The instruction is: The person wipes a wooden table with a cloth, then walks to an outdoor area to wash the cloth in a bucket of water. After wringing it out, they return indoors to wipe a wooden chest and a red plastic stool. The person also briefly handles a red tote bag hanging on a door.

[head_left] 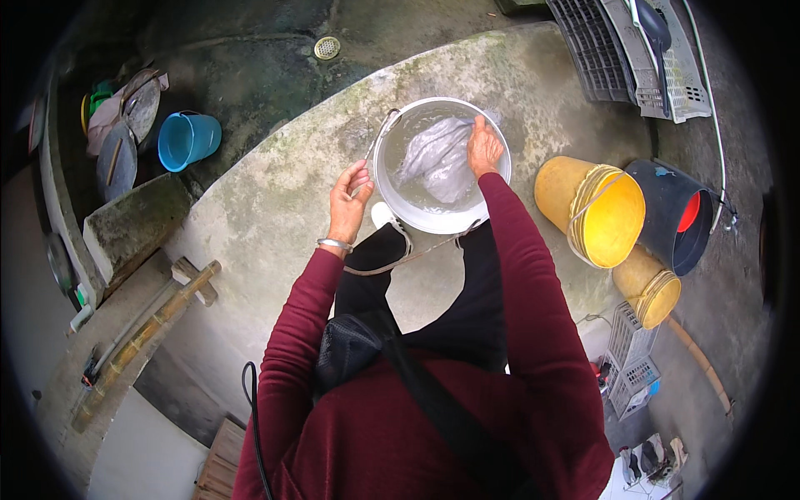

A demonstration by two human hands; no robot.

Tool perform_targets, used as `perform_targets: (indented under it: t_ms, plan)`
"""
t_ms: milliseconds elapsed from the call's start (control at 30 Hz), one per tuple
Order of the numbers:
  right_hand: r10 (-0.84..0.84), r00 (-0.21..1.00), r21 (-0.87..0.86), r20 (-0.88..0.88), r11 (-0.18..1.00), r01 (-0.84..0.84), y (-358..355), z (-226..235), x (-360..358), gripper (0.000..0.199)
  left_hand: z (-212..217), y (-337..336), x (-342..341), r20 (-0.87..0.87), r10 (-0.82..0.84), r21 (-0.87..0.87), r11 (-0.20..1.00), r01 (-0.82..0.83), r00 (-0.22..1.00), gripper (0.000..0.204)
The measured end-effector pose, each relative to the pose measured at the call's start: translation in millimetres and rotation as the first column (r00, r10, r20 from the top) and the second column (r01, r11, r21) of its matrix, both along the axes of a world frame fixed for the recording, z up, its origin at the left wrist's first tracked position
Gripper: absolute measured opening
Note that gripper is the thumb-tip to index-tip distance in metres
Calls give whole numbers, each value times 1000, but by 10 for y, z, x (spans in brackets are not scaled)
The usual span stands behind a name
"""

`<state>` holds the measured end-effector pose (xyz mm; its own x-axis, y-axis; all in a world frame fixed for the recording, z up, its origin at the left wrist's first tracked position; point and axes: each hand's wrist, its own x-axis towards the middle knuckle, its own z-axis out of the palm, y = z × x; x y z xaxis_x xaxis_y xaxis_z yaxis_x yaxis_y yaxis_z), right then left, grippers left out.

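A round pale metal bucket (438, 223) holds water and a wet, light grey cloth (443, 162). My right hand (485, 150) reaches inside near the right wall, fingers closed on the cloth's edge. Just left of the rim, my left hand (350, 198) has its fingers curled round the bucket's thin handle (377, 137). The handle runs from the far rim, passes behind that hand and wrist, and comes back to the near rim in front of my legs. A silver bangle (335, 244) circles my left wrist.
Yellow buckets (612, 218) and a dark barrel (677, 237) lie tipped at the right, beside a hose (722, 158). Grey plastic crates (592, 50) stand far right. A blue bucket (188, 140) sits left, beyond a stone block (137, 221). A bamboo pole (146, 342) lies nearer.
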<state>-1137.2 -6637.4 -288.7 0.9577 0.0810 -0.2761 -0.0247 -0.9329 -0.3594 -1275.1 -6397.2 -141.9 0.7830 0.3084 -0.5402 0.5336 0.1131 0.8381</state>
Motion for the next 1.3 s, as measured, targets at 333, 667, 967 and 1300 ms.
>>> perform_targets:
  t_ms: [333,667,967,1300]
  plan:
    - [477,841,657,-258,724,-209,202,-92,-527,18,41,-75,-7,-13,7,-46,999,-8,1000,37]
    - [747,577,693,-330,607,-389,244,59,-952,18,-6,-120,-17,-56,30,-73,997,-34,998,35]
    - [-7,995,199,-99,980,27,61,-481,-225,23,-55,-87,13,-76,66,-43,997,-69,995,34]
    - [30,881,-37,-473,998,-53,-64,-966,-443,24,-215,-121,24,-74,94,-26,995,-96,993,30]
